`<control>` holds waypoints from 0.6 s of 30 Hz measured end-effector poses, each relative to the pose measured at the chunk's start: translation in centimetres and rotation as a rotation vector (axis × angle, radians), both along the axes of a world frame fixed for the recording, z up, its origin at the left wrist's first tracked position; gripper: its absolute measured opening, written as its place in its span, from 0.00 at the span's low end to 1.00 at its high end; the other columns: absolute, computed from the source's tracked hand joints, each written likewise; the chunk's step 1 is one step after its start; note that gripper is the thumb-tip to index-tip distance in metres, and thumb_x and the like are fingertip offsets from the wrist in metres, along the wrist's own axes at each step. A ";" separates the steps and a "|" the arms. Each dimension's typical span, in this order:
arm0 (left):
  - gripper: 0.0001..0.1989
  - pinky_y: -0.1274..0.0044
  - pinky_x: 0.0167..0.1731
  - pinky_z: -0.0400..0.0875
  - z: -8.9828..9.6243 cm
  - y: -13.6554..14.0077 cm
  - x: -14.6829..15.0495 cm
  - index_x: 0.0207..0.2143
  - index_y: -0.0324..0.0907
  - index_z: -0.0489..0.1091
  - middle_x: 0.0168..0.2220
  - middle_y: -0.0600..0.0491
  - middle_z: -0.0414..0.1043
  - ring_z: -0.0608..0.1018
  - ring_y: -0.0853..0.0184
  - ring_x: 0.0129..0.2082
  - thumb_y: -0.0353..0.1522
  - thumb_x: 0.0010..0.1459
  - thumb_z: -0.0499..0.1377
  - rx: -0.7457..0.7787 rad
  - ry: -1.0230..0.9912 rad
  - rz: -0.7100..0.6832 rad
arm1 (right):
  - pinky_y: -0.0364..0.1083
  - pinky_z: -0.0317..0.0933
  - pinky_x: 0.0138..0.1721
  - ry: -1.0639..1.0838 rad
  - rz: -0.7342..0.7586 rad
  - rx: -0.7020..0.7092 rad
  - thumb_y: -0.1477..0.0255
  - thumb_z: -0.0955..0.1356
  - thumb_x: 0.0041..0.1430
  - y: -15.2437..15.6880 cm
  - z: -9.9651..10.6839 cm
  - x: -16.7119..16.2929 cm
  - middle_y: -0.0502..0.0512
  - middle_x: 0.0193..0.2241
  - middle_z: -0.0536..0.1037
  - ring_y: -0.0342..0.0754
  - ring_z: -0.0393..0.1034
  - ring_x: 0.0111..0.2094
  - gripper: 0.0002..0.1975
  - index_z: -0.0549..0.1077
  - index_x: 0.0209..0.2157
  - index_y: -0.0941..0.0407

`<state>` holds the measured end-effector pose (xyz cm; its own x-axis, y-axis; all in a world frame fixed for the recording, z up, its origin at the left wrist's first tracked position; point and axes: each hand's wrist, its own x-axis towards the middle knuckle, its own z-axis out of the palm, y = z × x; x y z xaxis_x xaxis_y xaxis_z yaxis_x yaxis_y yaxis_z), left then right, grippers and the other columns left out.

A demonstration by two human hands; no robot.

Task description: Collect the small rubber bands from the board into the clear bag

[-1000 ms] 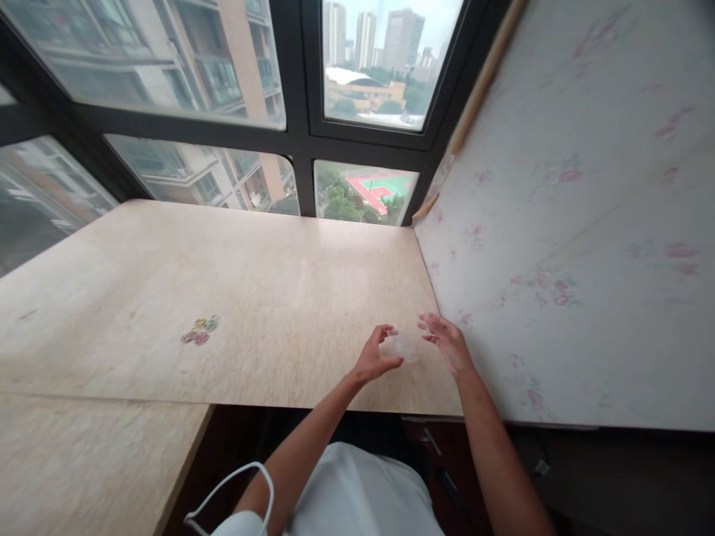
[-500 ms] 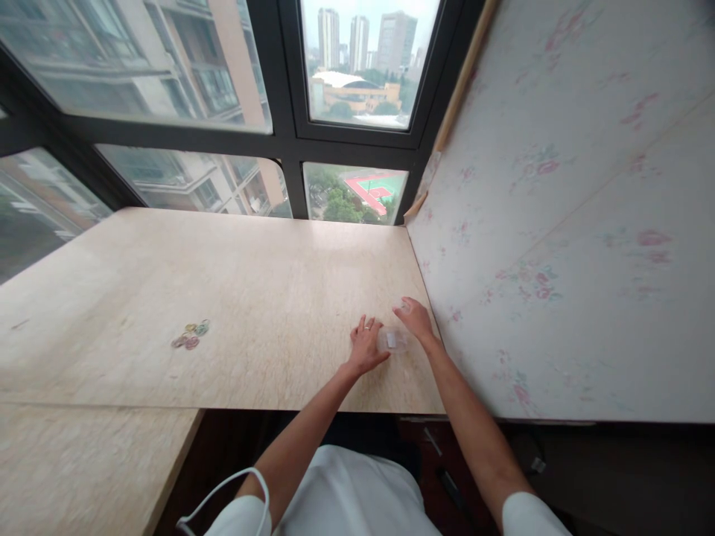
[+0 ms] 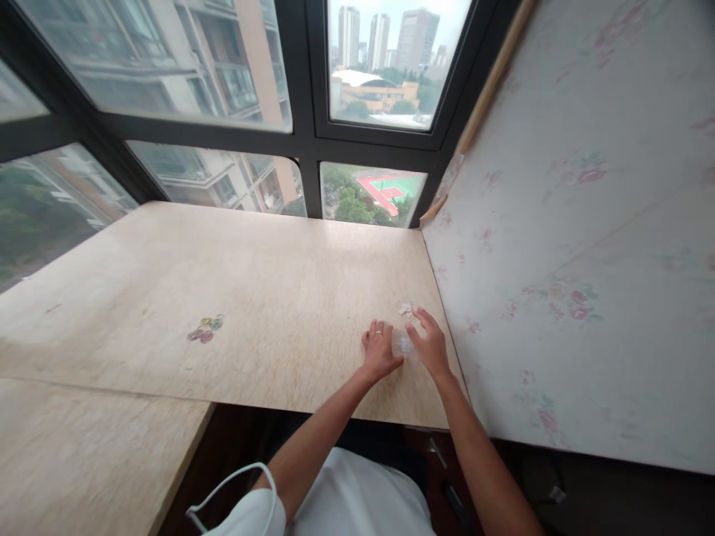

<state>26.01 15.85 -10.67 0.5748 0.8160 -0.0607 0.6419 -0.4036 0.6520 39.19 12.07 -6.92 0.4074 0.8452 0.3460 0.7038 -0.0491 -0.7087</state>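
Note:
A small clear plastic box (image 3: 400,343) lies on the marble-patterned sill, with a whitish item inside it. My left hand (image 3: 380,353) rests on the sill at its left side, thumb and fingers gripping the box. To the right, my right hand (image 3: 431,344) is open, with its fingers apart and their tips close to the box's right side. Whether they touch it I cannot tell. Just beyond the fingers of my right hand lie a few small white pieces (image 3: 405,309), too small to name.
Several coloured rings (image 3: 206,328) lie in a cluster on the left part of the sill (image 3: 268,298). A floral-papered wall (image 3: 536,253) rises close on the right. Dark-framed windows (image 3: 307,141) stand behind. A white cable (image 3: 234,473) loops by my left sleeve.
Small white pieces now show on the sill where my right hand was. That hand has drawn back toward the box and its fingers have spread. The whole view has shifted slightly.

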 end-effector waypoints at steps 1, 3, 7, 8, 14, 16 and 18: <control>0.39 0.56 0.58 0.40 0.0 -0.1 -0.2 0.58 0.40 0.54 0.62 0.37 0.47 0.43 0.49 0.64 0.36 0.42 0.63 -0.004 -0.012 -0.002 | 0.53 0.55 0.56 0.034 0.014 0.024 0.65 0.62 0.59 -0.8 0.3 -1.2 0.62 0.53 0.69 0.52 0.61 0.55 0.19 0.71 0.49 0.58; 0.39 0.56 0.59 0.40 -0.1 -0.2 -0.7 0.59 0.39 0.53 0.62 0.37 0.48 0.43 0.49 0.64 0.37 0.44 0.61 -0.013 -0.053 -0.023 | 0.53 0.56 0.56 0.098 0.056 0.052 0.66 0.62 0.60 -2.5 0.5 -3.9 0.60 0.50 0.71 0.51 0.64 0.53 0.16 0.73 0.47 0.56; 0.40 0.57 0.59 0.44 -1.0 -0.8 -3.0 0.61 0.37 0.50 0.63 0.37 0.47 0.44 0.50 0.64 0.37 0.47 0.60 0.001 -0.183 -0.096 | 0.54 0.57 0.55 0.262 0.144 0.052 0.66 0.65 0.58 -5.3 -0.3 -8.7 0.56 0.47 0.74 0.52 0.65 0.51 0.12 0.76 0.42 0.51; 0.41 0.58 0.59 0.46 -1.3 -0.9 -4.0 0.61 0.36 0.50 0.62 0.37 0.47 0.45 0.51 0.64 0.37 0.46 0.61 0.013 -0.218 -0.101 | 0.55 0.58 0.54 0.274 0.153 0.058 0.66 0.65 0.58 -5.7 -0.7 -9.4 0.57 0.47 0.74 0.53 0.66 0.50 0.12 0.76 0.42 0.52; 0.29 0.64 0.56 0.59 -1.6 0.9 -14.4 0.59 0.42 0.52 0.59 0.44 0.55 0.59 0.61 0.60 0.32 0.54 0.55 0.165 -0.406 0.150 | 0.54 0.64 0.47 0.210 0.146 0.070 0.67 0.64 0.59 -5.6 -3.1 -11.5 0.60 0.42 0.76 0.52 0.70 0.44 0.13 0.75 0.41 0.57; 0.23 0.67 0.49 0.67 -1.1 2.9 -19.6 0.55 0.43 0.57 0.55 0.45 0.60 0.65 0.62 0.55 0.31 0.56 0.53 0.244 -0.414 0.345 | 0.52 0.66 0.44 0.205 0.173 0.037 0.66 0.64 0.59 -5.1 -3.4 -11.9 0.59 0.40 0.77 0.51 0.71 0.41 0.13 0.75 0.39 0.57; 0.18 0.70 0.42 0.70 -0.4 5.3 -25.0 0.51 0.42 0.60 0.49 0.45 0.65 0.72 0.63 0.46 0.31 0.57 0.52 0.311 -0.347 0.564 | 0.51 0.67 0.42 0.213 0.215 -0.005 0.66 0.64 0.58 -4.5 -3.7 -12.5 0.59 0.39 0.77 0.51 0.71 0.40 0.13 0.76 0.39 0.57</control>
